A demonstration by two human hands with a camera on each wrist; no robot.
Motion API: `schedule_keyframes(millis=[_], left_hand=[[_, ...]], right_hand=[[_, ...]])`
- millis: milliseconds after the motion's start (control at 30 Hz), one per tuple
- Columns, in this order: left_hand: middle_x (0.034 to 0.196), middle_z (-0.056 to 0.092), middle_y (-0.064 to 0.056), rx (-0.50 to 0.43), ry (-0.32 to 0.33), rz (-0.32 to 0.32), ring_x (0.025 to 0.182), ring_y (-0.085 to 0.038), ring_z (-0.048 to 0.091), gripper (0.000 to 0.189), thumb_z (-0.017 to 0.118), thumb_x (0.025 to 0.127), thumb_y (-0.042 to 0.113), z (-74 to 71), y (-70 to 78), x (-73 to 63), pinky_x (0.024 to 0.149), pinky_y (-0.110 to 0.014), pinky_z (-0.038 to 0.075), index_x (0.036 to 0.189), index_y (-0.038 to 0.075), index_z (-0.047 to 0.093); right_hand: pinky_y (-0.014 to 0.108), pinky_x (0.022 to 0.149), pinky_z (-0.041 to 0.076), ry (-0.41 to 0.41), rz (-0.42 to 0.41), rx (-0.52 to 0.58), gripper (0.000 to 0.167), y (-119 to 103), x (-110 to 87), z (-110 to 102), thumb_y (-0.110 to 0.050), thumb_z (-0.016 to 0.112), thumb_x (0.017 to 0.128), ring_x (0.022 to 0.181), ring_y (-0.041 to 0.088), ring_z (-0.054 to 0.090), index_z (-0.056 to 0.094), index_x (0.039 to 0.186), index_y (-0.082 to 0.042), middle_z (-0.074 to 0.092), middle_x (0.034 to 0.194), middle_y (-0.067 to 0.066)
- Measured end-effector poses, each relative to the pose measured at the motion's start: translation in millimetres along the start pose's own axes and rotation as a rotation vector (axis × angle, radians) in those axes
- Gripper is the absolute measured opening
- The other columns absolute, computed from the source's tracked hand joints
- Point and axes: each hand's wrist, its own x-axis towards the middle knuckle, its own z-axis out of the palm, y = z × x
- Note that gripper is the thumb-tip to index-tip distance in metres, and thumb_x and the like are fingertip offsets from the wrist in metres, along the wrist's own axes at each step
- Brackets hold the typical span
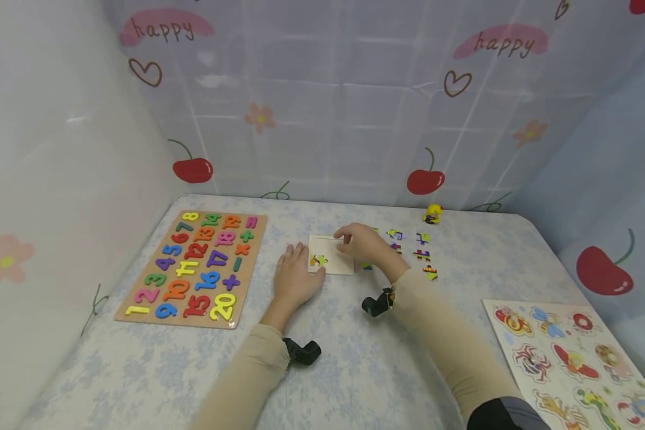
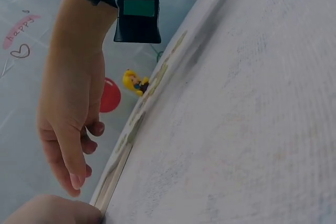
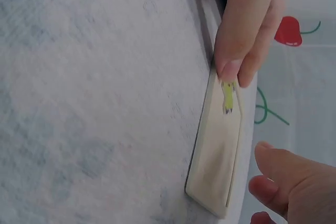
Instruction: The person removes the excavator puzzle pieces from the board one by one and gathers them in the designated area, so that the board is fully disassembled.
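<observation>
A small pale wooden puzzle board (image 1: 341, 264) lies flat in mid-table. Joined yellow-green puzzle pieces (image 1: 318, 260) sit at its lower left. My left hand (image 1: 295, 276) rests along the board's left edge, fingers straight; in the right wrist view its thumb (image 3: 231, 67) presses close to the yellow-green piece (image 3: 228, 98). Over the board's upper right corner hovers my right hand (image 1: 368, 243), its index finger and thumb bent loosely and apart. Nothing shows between those fingers in the left wrist view, where the right hand (image 2: 73, 103) hangs above the board's edge.
Several loose puzzle pieces (image 1: 422, 255) lie in columns right of the board, some partly behind my right hand. A number board (image 1: 258, 233) stands at the left, an animal picture board (image 1: 494, 310) at the front right. A yellow toy figure (image 1: 432, 214) is near the back edge.
</observation>
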Motion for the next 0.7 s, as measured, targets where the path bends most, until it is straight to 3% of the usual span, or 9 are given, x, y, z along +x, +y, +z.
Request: schedule_keyframes(millis=[200,433,700], left_hand=[[0.163,0.03,-0.013,0.051,-0.02,0.033,0.154,-0.032,0.017,0.088,0.058,0.088,0.057,-0.2,-0.8,-1.5,0.126,-0.049,0.016,0.154,0.004,0.034],[0.165,0.024,-0.012,0.08,-0.057,0.029,0.155,-0.03,0.012,0.095,0.057,0.087,0.063,0.4,-2.8,-1.0,0.127,-0.049,0.012,0.156,0.004,0.029],[0.165,0.023,-0.011,0.087,-0.056,0.03,0.155,-0.03,0.012,0.095,0.056,0.087,0.063,2.1,-3.0,-1.0,0.127,-0.048,0.012,0.157,0.005,0.028]], right_hand=[[0.029,0.072,0.046,-0.048,-0.06,0.012,0.031,-9,1.0,13,-0.025,0.07,0.093,0.082,0.017,0.055,0.071,0.122,-0.013,0.065,0.098,0.004],[0.03,0.075,0.048,-0.061,-0.106,0.024,0.031,-13,1.8,22,-0.027,0.074,0.09,0.085,0.016,0.056,0.073,0.118,-0.014,0.065,0.097,0.003],[0.035,0.084,0.051,-0.07,-0.094,0.05,0.025,-18,-0.1,24,-0.025,0.073,0.091,0.093,0.017,0.059,0.073,0.114,-0.014,0.065,0.104,0.004]])
